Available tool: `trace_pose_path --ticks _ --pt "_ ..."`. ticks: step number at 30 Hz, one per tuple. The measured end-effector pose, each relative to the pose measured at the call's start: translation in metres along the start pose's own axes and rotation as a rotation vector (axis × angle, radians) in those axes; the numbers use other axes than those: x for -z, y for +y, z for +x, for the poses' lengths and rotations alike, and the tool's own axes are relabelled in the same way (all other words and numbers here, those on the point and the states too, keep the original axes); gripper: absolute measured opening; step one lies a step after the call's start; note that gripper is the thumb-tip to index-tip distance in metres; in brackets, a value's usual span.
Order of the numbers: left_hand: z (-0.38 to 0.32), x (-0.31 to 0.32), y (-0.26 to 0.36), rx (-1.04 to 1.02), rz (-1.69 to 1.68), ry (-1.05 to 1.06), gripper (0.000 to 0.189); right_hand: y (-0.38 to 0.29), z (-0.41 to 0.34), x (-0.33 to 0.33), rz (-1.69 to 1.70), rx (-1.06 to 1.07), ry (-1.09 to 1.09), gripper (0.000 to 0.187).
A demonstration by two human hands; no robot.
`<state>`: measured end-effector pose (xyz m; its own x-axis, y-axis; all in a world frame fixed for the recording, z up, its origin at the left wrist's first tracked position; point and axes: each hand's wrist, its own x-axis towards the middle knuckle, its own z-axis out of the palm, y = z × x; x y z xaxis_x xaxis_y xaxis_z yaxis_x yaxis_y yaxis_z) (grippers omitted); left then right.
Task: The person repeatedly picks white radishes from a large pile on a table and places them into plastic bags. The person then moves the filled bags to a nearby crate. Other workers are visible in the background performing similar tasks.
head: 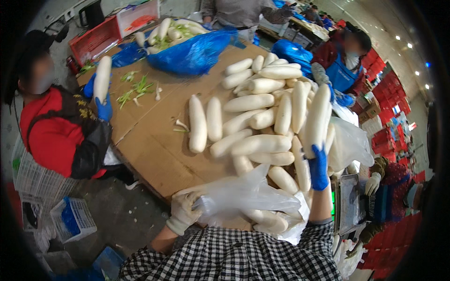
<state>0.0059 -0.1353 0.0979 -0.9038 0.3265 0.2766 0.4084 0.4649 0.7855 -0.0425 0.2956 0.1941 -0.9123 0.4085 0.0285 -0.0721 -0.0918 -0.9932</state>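
My left hand, in a white knit glove, grips the gathered end of a clear plastic bag near the table's front edge. The bag lies slack across some radishes, its far part spread to the right. In a blue glove, my right hand holds the lower end of a large white daikon radish. That radish is lifted over the right side of the heap of daikon radishes. At its upper end shows a bit of blue glove, perhaps of the co-worker across the table.
A co-worker at left holds another daikon. A blue bag of radishes sits at the far side of the cardboard-covered table, near leaf trimmings. A metal-topped scale stands at right; a white basket is on the floor.
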Motion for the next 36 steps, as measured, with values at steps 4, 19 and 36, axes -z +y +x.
trace_pose_path --ticks 4,19,36 --pt "-0.018 0.007 0.0 0.142 -0.062 -0.124 0.042 -0.012 0.073 0.041 -0.475 0.05 0.291 0.059" --pt "-0.036 -0.023 0.022 0.076 -0.183 -0.57 0.039 0.107 -0.083 -0.265 -1.053 0.358 -0.946 0.049" --pt "-0.02 -0.028 0.006 0.001 -0.017 -0.564 0.029 0.044 -0.065 -0.163 -1.341 0.871 -0.323 0.069"
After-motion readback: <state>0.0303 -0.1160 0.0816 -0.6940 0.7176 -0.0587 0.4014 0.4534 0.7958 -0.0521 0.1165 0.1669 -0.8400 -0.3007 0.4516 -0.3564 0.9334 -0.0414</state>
